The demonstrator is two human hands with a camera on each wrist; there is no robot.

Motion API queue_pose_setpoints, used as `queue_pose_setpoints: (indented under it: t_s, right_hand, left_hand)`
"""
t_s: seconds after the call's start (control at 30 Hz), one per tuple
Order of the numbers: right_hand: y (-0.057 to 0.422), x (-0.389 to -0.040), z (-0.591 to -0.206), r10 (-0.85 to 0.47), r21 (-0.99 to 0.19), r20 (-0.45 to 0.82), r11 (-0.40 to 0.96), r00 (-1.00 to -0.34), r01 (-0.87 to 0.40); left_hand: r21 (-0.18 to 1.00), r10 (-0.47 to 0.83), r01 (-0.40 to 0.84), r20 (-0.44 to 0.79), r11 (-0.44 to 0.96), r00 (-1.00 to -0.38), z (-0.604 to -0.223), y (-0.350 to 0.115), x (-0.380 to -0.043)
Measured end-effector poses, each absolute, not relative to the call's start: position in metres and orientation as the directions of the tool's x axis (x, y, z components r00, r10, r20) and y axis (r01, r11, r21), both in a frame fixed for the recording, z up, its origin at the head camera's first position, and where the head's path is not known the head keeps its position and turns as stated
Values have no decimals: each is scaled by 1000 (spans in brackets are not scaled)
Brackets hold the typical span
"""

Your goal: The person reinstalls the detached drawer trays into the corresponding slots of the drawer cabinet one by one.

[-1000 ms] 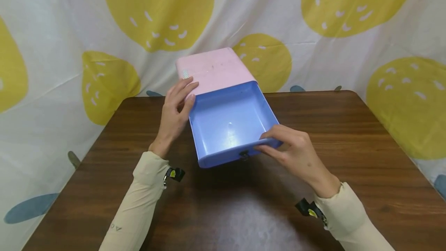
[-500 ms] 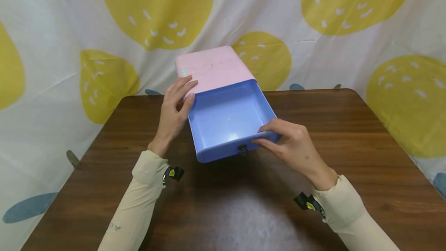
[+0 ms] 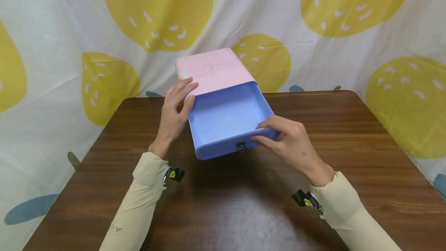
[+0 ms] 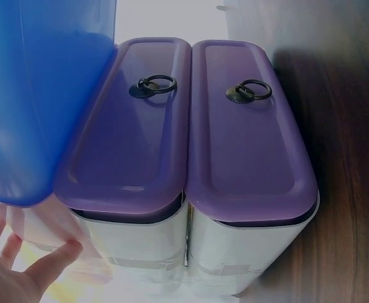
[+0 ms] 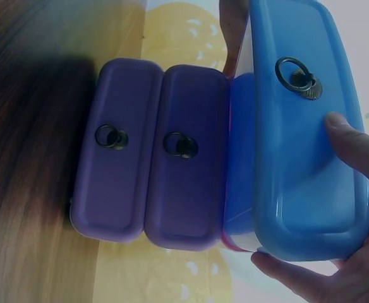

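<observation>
A small drawer cabinet with a pink top [image 3: 214, 69] stands at the far side of the table. Its top blue drawer [image 3: 226, 113] is pulled well out, and nothing lies inside. My right hand [image 3: 296, 146] pinches the right part of the drawer's front, thumb on the outer face and fingers over the rim. A dark ring pull [image 3: 241, 146] hangs on that face. At the cabinet's front left corner, my left hand [image 3: 175, 105] rests with spread fingers on the pink casing. Below the blue drawer, two purple drawers [image 4: 134, 139] sit in the casing, each with a ring pull.
The brown wooden table [image 3: 348, 138] runs beneath the cabinet and both arms. Behind it hangs a white curtain [image 3: 334, 63] printed with yellow fruit. Each wrist wears a strap with a small black camera mount [image 3: 177, 174].
The blue drawer has slid a little way into the cabinet, and my right hand has moved away from me with it. My left hand has kept its place on the casing.
</observation>
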State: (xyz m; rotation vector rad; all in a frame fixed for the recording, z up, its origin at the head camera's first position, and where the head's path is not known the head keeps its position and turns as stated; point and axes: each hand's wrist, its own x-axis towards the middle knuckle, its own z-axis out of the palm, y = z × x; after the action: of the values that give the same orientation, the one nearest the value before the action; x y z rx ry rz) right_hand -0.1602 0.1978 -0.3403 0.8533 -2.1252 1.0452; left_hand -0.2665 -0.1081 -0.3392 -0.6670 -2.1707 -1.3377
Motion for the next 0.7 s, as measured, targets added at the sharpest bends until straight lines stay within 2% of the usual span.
queue_pose_setpoints:
  t_s: [0.7]
  right_hand:
    - [191,-171,-338,-250,-464,751,460,-611,-757]
  left_hand:
    - [653,140,638,645,408,-751,-339,-108,-267]
